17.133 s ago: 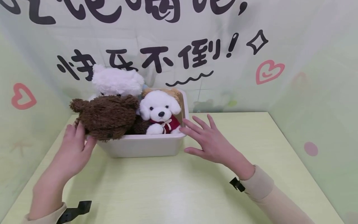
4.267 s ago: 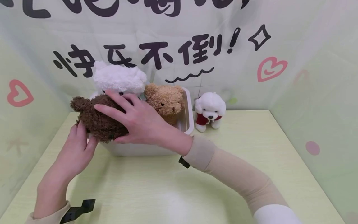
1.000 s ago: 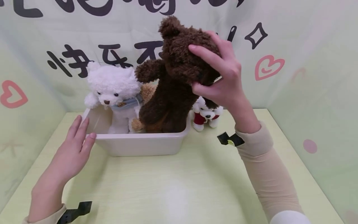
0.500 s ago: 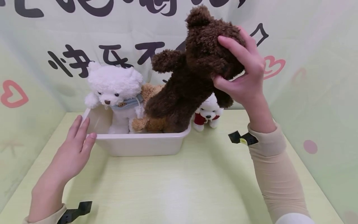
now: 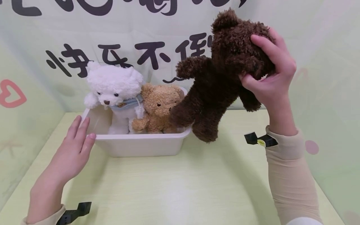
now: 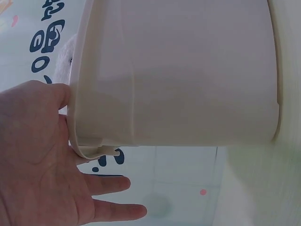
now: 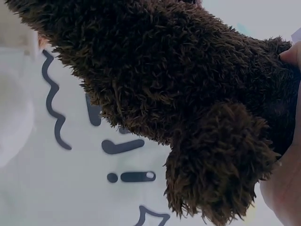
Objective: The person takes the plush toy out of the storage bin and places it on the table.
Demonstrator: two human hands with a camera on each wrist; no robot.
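1. Upper right: my right hand point(image 5: 278, 70), fingers clamped on the brown bear point(image 5: 215, 86), long axis slanting down-left to the tub point(image 5: 143, 146).
2. Lower left: my left hand point(image 5: 68, 153), farther off, fingers apart, touches the tub.

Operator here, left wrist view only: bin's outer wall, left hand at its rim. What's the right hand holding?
Observer: The right hand grips a dark brown plush bear by its head.
Operator: What shows inside the bin?
Observer: A white bear and a tan bear, side by side.
Operator: White one wearing anything?
Observer: Yes, a blue scarf at its neck.
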